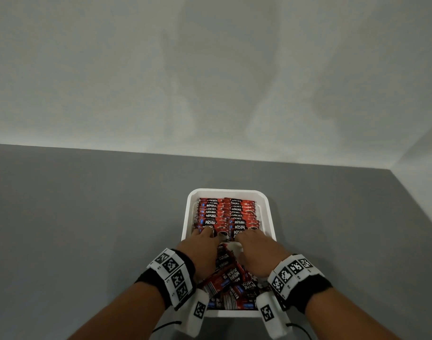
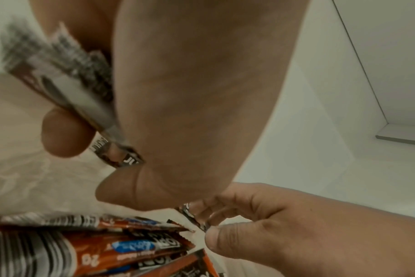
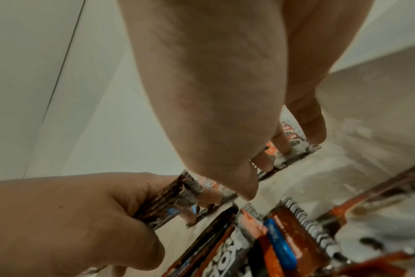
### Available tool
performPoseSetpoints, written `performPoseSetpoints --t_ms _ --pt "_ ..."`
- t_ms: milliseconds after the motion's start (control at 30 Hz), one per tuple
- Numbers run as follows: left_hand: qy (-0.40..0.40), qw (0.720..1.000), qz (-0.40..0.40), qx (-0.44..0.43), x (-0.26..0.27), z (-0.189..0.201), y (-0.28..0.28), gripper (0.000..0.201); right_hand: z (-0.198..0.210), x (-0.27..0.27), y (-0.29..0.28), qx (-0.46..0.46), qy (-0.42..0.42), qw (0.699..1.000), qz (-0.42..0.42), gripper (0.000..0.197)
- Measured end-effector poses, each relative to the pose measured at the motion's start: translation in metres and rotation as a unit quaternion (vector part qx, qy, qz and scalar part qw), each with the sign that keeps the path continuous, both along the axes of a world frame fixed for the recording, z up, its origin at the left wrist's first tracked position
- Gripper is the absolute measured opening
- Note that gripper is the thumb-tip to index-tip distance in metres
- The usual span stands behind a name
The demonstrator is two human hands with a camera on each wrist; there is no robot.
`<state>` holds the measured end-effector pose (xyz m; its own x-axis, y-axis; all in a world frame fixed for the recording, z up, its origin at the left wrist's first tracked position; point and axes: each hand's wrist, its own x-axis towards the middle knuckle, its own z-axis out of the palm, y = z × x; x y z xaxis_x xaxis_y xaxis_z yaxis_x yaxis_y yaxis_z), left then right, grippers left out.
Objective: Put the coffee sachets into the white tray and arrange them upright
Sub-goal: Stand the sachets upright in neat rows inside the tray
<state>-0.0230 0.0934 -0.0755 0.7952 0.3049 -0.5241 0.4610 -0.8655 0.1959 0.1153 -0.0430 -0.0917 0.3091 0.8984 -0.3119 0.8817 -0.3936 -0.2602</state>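
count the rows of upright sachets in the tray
2: a left row and a right row, side by side in the far half of the tray. Their near ends are covered by the left hand and right hand.

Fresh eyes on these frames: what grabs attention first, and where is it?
First the white tray on the grey table, its far half packed with two neat rows of red coffee sachets. Next, both hands at the near end of those rows: the left hand holds a sachet in its fingers and the right hand has its fingertips on the front sachets. A loose heap of sachets fills the near half of the tray.
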Motion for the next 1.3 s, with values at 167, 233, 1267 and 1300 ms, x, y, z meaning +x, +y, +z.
performPoseSetpoints --t_ms 167,233,1267,1300 --pt "-0.004 1.000 0.000 0.001 0.000 -0.002 0.001 0.079 -0.001 0.001 0.001 -0.005 0.011 1.000 -0.004 0.032" --pt "-0.003 1.000 0.002 -0.003 0.000 -0.003 0.000 0.077 -0.002 0.002 0.000 -0.002 0.004 1.000 -0.001 0.030" --pt "-0.434 0.579 0.441 -0.530 0.014 0.037 0.010 0.019 0.064 -0.001 0.015 0.284 0.383 0.837 -0.270 0.014" --pt "-0.434 0.573 0.441 -0.537 0.015 0.036 0.009 0.032 0.066 -0.003 0.016 0.277 0.400 0.832 -0.266 0.013"
